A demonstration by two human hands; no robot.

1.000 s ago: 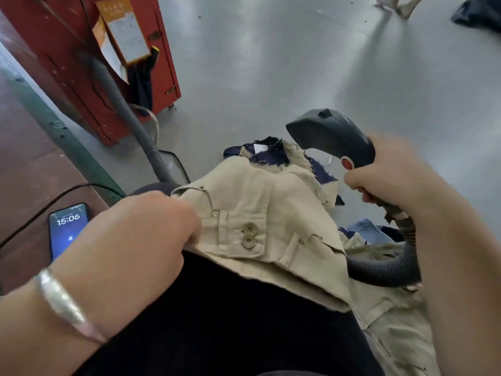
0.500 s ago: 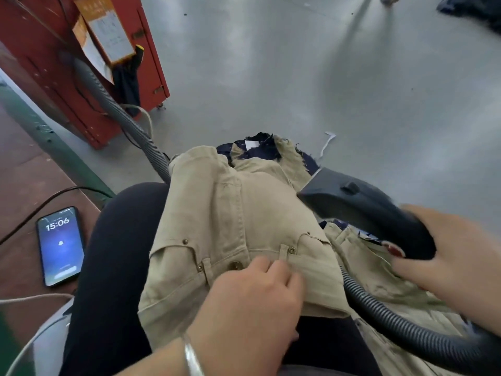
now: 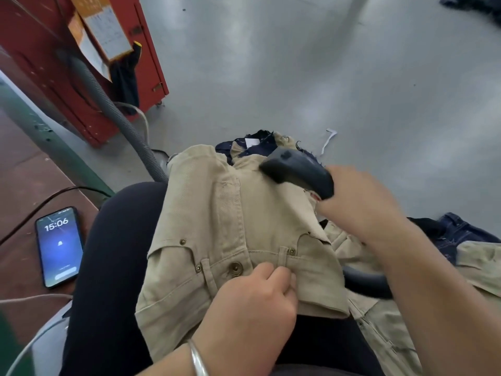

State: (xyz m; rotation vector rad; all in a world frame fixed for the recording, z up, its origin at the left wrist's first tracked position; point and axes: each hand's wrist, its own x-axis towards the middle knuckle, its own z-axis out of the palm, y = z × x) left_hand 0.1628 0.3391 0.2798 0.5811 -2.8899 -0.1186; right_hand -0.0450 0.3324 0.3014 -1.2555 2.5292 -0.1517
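A seated person works on a pair of khaki trousers (image 3: 244, 226) spread front-up across a dark-clothed lap, waistband nearest the body and legs hanging over the knees toward the floor. The left hand (image 3: 252, 302), a silver bangle (image 3: 199, 359) at its wrist, pinches the waistband just beside a belt loop and a brass button. The right hand (image 3: 360, 207) is wrapped round the grip of a black handheld nozzle (image 3: 295, 172), whose head lies on the upper part of the trousers. The nozzle's black corrugated hose (image 3: 363, 283) loops under the right forearm.

A smartphone (image 3: 59, 246) lies flat on the brown table (image 3: 24, 185) close to its edge, just beside the left thigh, its lock screen reading 15:06. Printed sheets (image 3: 108, 31) hang on a red cabinet (image 3: 54, 63); their writing is too small to read. A white label (image 3: 253, 142) on a navy garment beyond the trousers is likewise unreadable.

More khaki garments (image 3: 379, 321) and a piece of blue denim (image 3: 458, 234) are heaped to the right, touching the lap. A grey ribbed hose (image 3: 119, 118) runs from the cabinet down behind the left knee. Ahead, the grey floor (image 3: 325, 77) lies open, marked by one white scrap (image 3: 329, 139) near the garments.
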